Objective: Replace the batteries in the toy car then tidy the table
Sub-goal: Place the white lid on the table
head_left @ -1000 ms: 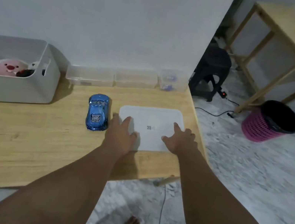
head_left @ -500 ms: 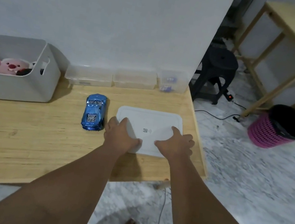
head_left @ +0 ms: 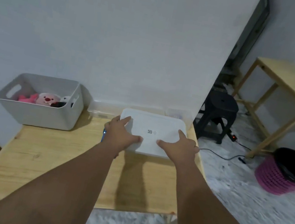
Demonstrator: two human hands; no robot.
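Biggest thing first: the wooden table (head_left: 55,165) is taking up most of the view, pushed against the wall. At its back left a grey storage bin (head_left: 44,114) is sitting w/ a pink plush toy (head_left: 47,99) poking out.

Then the white plastic lid (head_left: 156,125) (could be a shallow tray, cant tell tbh). It's hanging above the right half of the table, tipped a bit, and throwing a shadow on the wood under it, so imo it's off the surface. QR sticker (head_left: 151,132) in the middle.

Both hands are clamping it. The left hand (head_left: 119,134) is gripping the near-left corner, thumb and index lying on top. The right hand (head_left: 181,147) is doing the same at the near-right corner, w/ the other fingers wrapping over the edge.

Handling guess: thin plastic, so prob very light, stiffish but w/ some flex, and smooth enough to be slippy. Two hands on the rim at opposite corners is looking like the right hold; from one corner only I'd expect it to bow or swing.

The toy car (head_left: 103,135) is mostly hiding behind the left hand. Only a blue sliver is showing, on the table just beside the lid's left edge. Cant see enough of it to say much. I'd guess small and light, and I'd be taking it by both sides.

Smallest: clear plastic boxes (head_left: 177,114) are peeking out along the wall behind the lid.
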